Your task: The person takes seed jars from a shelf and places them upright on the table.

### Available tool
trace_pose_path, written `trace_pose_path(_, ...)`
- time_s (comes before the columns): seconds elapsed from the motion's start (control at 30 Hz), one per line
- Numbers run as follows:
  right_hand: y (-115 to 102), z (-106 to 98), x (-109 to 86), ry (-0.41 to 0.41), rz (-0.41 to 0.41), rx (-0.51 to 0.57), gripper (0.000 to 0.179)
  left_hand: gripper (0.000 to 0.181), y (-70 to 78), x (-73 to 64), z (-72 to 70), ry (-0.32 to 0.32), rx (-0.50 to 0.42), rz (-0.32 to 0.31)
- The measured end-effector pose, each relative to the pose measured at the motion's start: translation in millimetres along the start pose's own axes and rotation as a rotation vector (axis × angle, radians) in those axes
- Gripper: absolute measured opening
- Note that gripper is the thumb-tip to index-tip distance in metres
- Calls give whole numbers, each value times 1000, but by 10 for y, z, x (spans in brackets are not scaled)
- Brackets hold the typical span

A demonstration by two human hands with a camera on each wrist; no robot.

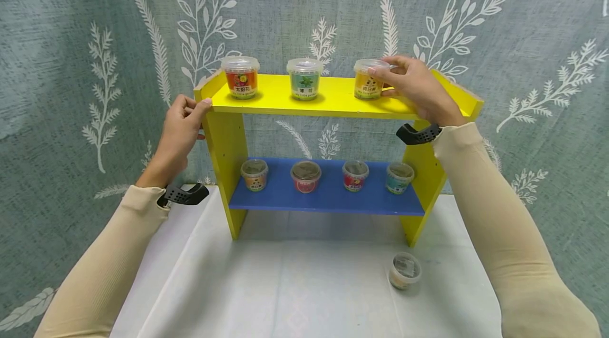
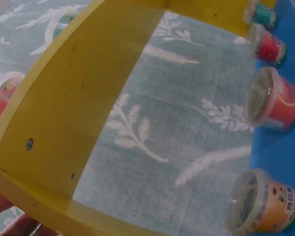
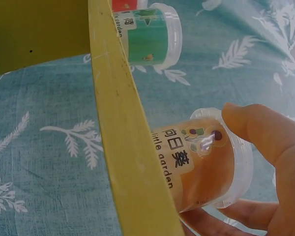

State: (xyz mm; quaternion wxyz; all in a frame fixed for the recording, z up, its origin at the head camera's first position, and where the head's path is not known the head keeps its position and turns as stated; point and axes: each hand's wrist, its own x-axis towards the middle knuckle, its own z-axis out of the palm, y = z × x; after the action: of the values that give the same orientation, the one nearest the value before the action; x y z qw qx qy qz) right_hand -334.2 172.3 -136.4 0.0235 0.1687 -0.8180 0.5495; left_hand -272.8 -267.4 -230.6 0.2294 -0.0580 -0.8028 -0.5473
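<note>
On the yellow top board of a small shelf (image 1: 266,108), my right hand (image 1: 414,84) grips an orange-labelled plastic tub (image 1: 368,87) near its clear lid, thumb in front and fingers behind. In the right wrist view the thumb presses the lid rim of this orange tub (image 3: 201,162). My left hand (image 1: 181,121) holds the shelf's upper left corner, thumb on top of the edge. To the left along the top board stand a green-labelled tub (image 1: 304,84) and a red-labelled tub (image 1: 241,84), both upright with clear lids.
Several lidded tubs stand on the blue lower board (image 1: 323,204), among them an orange one (image 1: 255,180) and a teal one (image 1: 398,183). Another tub (image 1: 404,272) sits on the white tabletop (image 1: 285,285) at front right. A patterned cloth (image 1: 119,36) hangs close behind.
</note>
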Motion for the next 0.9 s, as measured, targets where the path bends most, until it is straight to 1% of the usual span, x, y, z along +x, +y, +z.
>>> trace_pose_path(0.17,-4,-1,-10,8,-8,17,84,44,2,-3,5,0,-8,1)
trace_pose_path(0.47,-21,-22,-58,35,-15,16,80,43,4,-7,4,8,-13,7)
trace_pose_path(0.7,-37,-49,-178,61,-39,-17,77,43,-2,-11,2,4,-20,0)
trace_pose_path(0.9,-57,-93,-319,70,-70,-9,72,43,3,2,-2,3,-27,6)
